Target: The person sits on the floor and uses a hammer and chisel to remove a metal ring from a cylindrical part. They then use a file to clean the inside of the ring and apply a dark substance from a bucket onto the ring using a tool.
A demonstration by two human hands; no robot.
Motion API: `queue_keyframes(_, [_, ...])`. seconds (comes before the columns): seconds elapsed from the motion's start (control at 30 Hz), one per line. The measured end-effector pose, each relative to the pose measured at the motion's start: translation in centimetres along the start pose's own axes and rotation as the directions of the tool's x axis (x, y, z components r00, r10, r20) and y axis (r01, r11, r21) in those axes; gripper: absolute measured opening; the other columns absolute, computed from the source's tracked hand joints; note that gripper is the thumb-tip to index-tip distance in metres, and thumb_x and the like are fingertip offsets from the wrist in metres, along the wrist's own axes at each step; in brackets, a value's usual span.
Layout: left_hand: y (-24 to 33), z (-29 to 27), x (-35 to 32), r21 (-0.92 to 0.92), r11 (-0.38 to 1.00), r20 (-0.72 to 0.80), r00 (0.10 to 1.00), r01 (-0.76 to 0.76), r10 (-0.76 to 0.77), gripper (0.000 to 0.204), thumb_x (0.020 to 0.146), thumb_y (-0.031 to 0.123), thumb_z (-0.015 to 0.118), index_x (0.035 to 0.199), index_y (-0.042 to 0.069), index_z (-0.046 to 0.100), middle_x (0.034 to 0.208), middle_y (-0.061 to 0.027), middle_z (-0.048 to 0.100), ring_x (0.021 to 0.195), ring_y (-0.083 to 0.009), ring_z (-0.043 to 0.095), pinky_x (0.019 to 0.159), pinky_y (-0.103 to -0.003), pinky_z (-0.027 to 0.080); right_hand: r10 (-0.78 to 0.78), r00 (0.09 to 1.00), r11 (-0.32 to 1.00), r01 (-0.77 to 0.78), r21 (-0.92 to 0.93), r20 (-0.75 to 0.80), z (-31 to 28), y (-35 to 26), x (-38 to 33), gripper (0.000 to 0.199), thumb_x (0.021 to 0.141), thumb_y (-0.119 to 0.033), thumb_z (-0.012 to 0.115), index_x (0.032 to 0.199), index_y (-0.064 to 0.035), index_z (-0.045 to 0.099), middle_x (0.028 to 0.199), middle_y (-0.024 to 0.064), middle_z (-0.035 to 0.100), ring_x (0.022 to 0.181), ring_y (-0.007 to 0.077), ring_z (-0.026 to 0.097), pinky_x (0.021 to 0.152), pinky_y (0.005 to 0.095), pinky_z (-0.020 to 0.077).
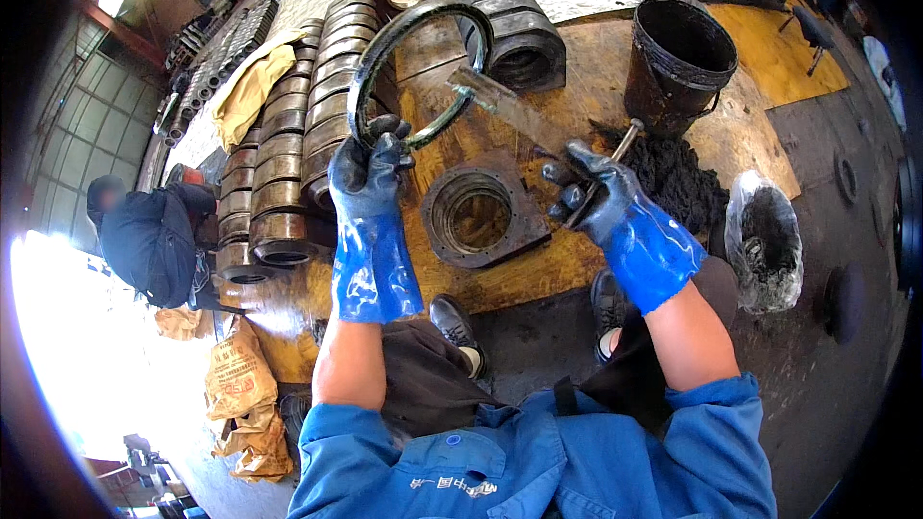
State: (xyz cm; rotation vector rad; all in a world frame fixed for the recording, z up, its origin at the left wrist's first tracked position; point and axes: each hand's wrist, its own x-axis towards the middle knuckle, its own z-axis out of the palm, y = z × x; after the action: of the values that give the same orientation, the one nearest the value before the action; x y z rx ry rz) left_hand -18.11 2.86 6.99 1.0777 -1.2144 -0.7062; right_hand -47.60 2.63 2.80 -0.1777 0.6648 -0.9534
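Observation:
My left hand (373, 197), in a blue rubber glove with a blackened palm, pinches the lower edge of a large, dark, greasy metal ring (360, 86) held up above the table. My gloved right hand (620, 202) is closed around the rod-like handle of a flat-bladed tool (519, 113). Its blade reaches left to the ring's lower right side, smeared with pale greenish grease; whether they touch, I cannot tell. Below, between my hands, a square metal housing (524, 204) with a round bore lies on the stained table.
Rows of metal cylinders (279, 149) stand on the left, with more housings (500, 5) behind. A dirty black bucket (663, 72) and a dark shaggy heap (678, 178) are at right. A plastic-lined container (762, 245) sits beyond the table edge. Another person (154, 231) crouches at far left.

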Motion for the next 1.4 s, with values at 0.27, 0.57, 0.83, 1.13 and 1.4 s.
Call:
queue_keyframes(0.27, [-0.3, -0.2, -0.8, 0.233, 0.957, 0.120, 0.972, 0.171, -0.203, 0.021, 0.094, 0.014, 0.064, 0.110, 0.000, 0.064, 0.091, -0.0104, 0.071, 0.065, -0.0104, 0.062, 0.056, -0.024, 0.051, -0.370, 0.922, 0.847, 0.385, -0.366, 0.115, 0.6, -1.0, -1.4, 0.041, 0.091, -0.024, 0.069, 0.124, -0.0025, 0.058, 0.091, 0.0184, 0.072, 0.070, 0.0229, 0.071, 0.051, 0.0335, 0.0579])
queue_keyframes(0.57, [-1.3, 0.5, -0.8, 0.403, 0.892, 0.259, 0.910, 0.203, -0.324, 0.022, 0.094, 0.014, 0.062, 0.112, 0.002, 0.064, 0.094, -0.0092, 0.072, 0.074, -0.0133, 0.065, 0.062, -0.027, 0.053, -0.440, 0.728, 0.559, 0.680, -0.474, 0.526, -1.0, 1.9, -0.6, 0.040, 0.090, -0.019, 0.065, 0.128, -0.0053, 0.058, 0.087, 0.0063, 0.069, 0.078, 0.0161, 0.069, 0.063, 0.0280, 0.0544])
queue_keyframes(0.83, [-2.5, -0.8, -1.1, 0.430, 0.900, 0.278, 0.938, 0.072, -0.208, 0.016, 0.092, 0.015, 0.064, 0.102, 0.004, 0.069, 0.088, -0.0076, 0.072, 0.066, -0.0140, 0.064, 0.059, -0.026, 0.050, -0.149, 0.540, -0.797, 0.430, -0.424, 0.828, 1.5, 2.9, -3.6, 0.049, 0.074, -0.023, 0.071, 0.122, -0.0181, 0.060, 0.085, 0.0043, 0.067, 0.076, 0.0239, 0.068, 0.069, 0.0457, 0.0511])
queue_keyframes(1.13, [-1.1, -2.8, -0.3, 0.203, 0.873, 0.126, 0.872, 0.444, -0.473, 0.021, 0.095, 0.021, 0.063, 0.109, 0.006, 0.066, 0.088, -0.0078, 0.073, 0.059, -0.0081, 0.061, 0.048, -0.020, 0.041, -0.456, 0.478, -0.456, 0.599, -0.658, 0.751, 0.8, -1.4, -4.8, 0.040, 0.089, -0.017, 0.056, 0.128, -0.0089, 0.061, 0.086, 0.0099, 0.070, 0.075, 0.0245, 0.068, 0.069, 0.0363, 0.0533])
queue_keyframes(1.4, [-1.4, -2.7, -0.3, 0.223, 0.886, 0.135, 0.887, 0.406, -0.441, 0.022, 0.094, 0.018, 0.063, 0.110, 0.002, 0.064, 0.088, -0.0084, 0.071, 0.066, -0.0103, 0.063, 0.056, -0.023, 0.048, -0.395, 0.466, -0.609, 0.512, -0.605, 0.792, -0.7, -2.6, -4.6, 0.047, 0.083, -0.022, 0.065, 0.128, -0.0103, 0.060, 0.084, 0.0084, 0.067, 0.073, 0.0274, 0.065, 0.068, 0.0383, 0.0513])
